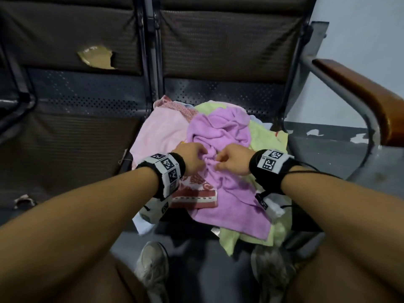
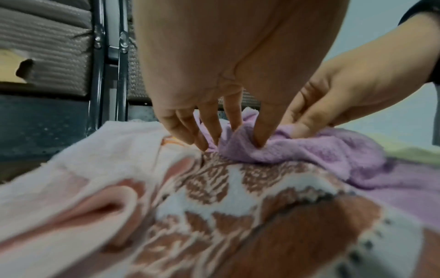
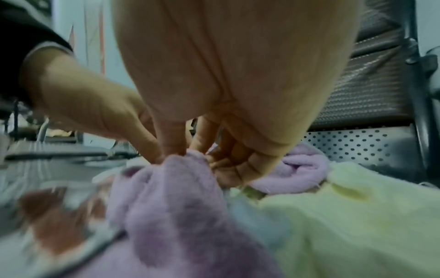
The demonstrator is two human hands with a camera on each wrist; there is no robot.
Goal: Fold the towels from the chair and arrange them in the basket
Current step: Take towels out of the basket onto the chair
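A crumpled purple towel (image 1: 225, 132) lies on top of a heap of towels on the chair seat (image 1: 229, 92). My left hand (image 1: 193, 157) pinches a bunched fold of it between thumb and forefinger, seen close in the left wrist view on the purple towel (image 2: 273, 150). My right hand (image 1: 231, 161) pinches the same bunch of the purple towel (image 3: 181, 180) a few centimetres to the right. Under it lie a pale pink towel (image 1: 161, 132), a red-and-white patterned towel (image 1: 194, 193) and a yellow-green towel (image 1: 264, 136). No basket is in view.
A dark padded seat (image 1: 65, 145) adjoins on the left, its backrest torn (image 1: 96, 56). A wooden armrest (image 1: 360, 92) on a metal frame stands to the right. My shoes (image 1: 153, 265) are on the grey floor below the seat edge, where towels hang over.
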